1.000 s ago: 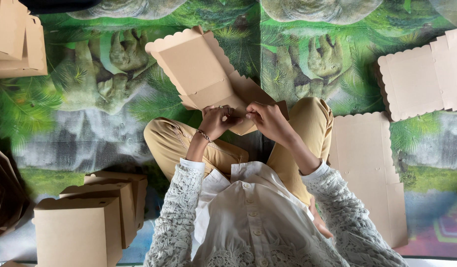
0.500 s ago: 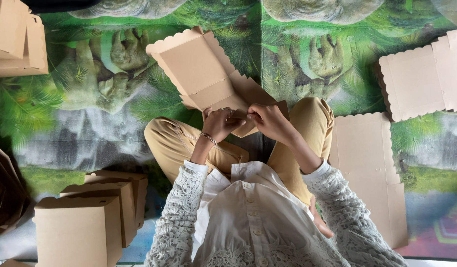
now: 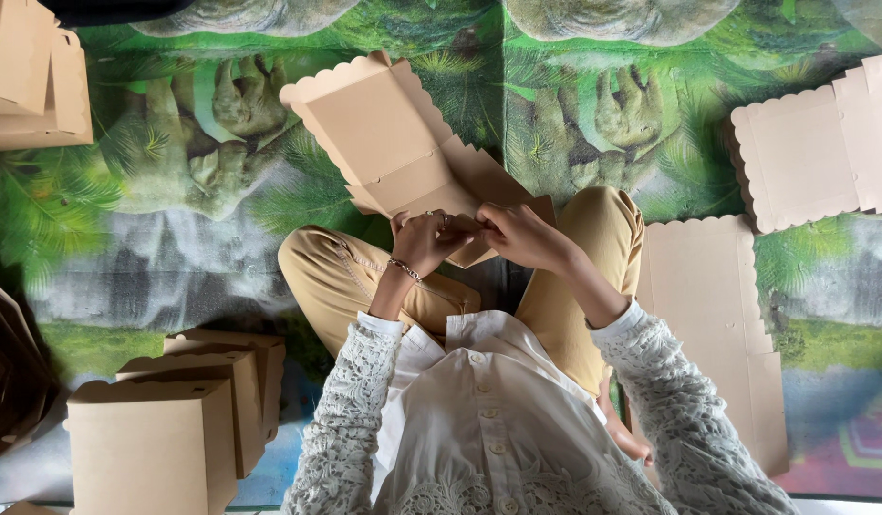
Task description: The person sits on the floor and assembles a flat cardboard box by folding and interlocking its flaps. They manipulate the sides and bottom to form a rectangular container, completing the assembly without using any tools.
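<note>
The green printed floor mat (image 3: pixel 155 238) is carrying all the stock. Against the seated person's lap, the scalloped cardboard blank (image 3: pixel 383 143) is tilting away, slightly more raised than a second ago, so the fold appears to be progressing at its near edge. Three folded boxes (image 3: pixel 150 448) are standing left of the lap; flat blanks (image 3: pixel 708 315), at least three, are lying to its right. The left hand (image 3: pixel 424 243) and right hand (image 3: pixel 519 234) are pinching the blank's near flap together.

Home floor workplace — printed mat (image 3: pixel 174 238), stacked cardboard boxes (image 3: pixel 164 439).
</note>
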